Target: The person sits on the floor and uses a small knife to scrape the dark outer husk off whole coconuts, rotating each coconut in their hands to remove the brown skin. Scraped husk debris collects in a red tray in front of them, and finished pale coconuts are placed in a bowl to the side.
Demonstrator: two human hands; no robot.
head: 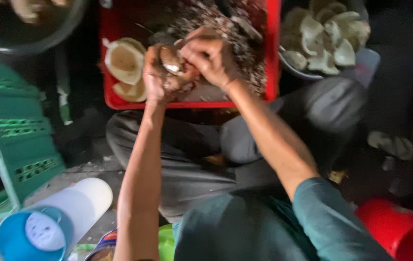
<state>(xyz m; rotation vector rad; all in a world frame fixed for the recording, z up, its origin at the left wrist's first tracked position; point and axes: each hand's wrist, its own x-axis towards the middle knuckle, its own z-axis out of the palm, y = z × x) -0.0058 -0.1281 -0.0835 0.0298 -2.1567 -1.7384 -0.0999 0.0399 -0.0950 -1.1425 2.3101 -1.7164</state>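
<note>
Both hands: over red crate (271, 48)
left hand (154, 77): cups brown coconut piece (171, 60)
right hand (211, 55): fingers curled on it
tip: steady grip, scraps into crate

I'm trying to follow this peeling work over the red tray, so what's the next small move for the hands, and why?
Probably one more short scraping stroke with the right hand across the brownish piece that the left hand grips over the red tray. The piece looks partly brown and both hands are closed around it. Whether the right hand holds a tool is too blurred to tell.
</note>
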